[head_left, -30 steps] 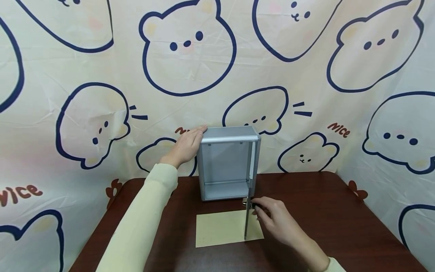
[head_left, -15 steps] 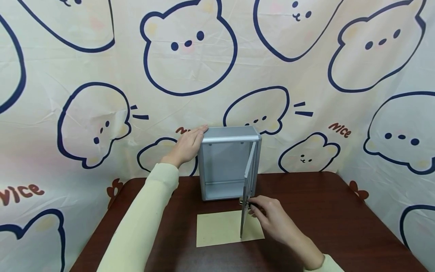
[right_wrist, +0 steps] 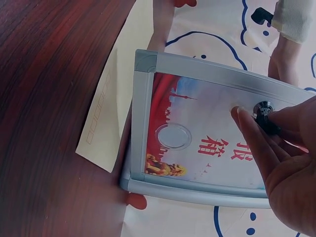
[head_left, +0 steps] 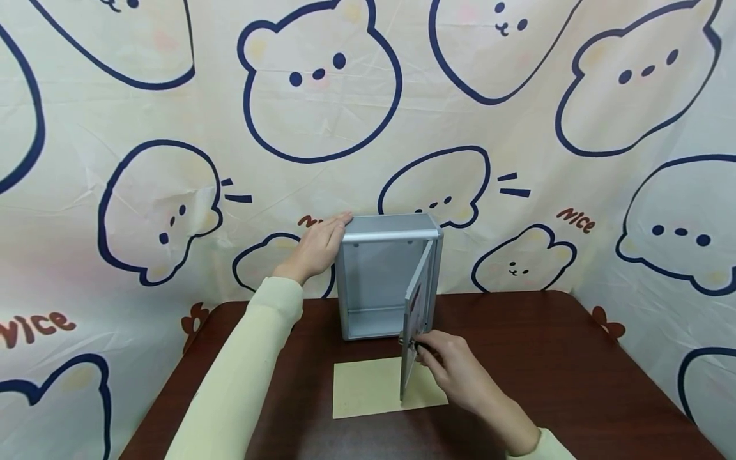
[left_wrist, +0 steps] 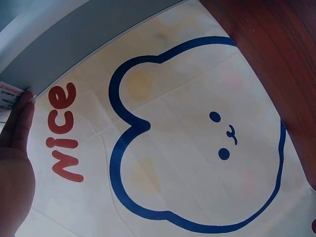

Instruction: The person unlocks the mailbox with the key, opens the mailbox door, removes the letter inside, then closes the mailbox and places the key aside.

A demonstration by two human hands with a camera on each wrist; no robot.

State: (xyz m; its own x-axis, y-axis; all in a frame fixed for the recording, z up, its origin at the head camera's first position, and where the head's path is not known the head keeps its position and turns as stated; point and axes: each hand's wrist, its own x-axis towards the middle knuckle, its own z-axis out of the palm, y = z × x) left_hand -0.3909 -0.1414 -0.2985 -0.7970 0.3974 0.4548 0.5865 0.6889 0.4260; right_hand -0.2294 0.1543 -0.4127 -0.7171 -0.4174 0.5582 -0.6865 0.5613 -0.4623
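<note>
A grey metal box (head_left: 392,223) with a hinged front door (head_left: 417,300) stands upright on the table. The door is swung outward, showing the bare inside. My left hand (head_left: 315,250) rests on the box's upper left edge, fingers straight; in the left wrist view they lie along its side by a small label (left_wrist: 9,96). With thumb and fingers my right hand (head_left: 457,370) pinches a black-headed key (right_wrist: 269,124) in the round lock (right_wrist: 264,105) of the door. The door's outer face carries a printed red and blue picture with red characters.
A pale yellow envelope (head_left: 366,390) lies on the dark wooden table (head_left: 517,338) in front of the box, partly beneath the door's lower edge. Behind stands a cloth backdrop (head_left: 322,128) with cartoon bear outlines.
My right hand has moved left with the key, swinging the door's free edge inward, so more of its outer face shows. My left hand stays on the box.
</note>
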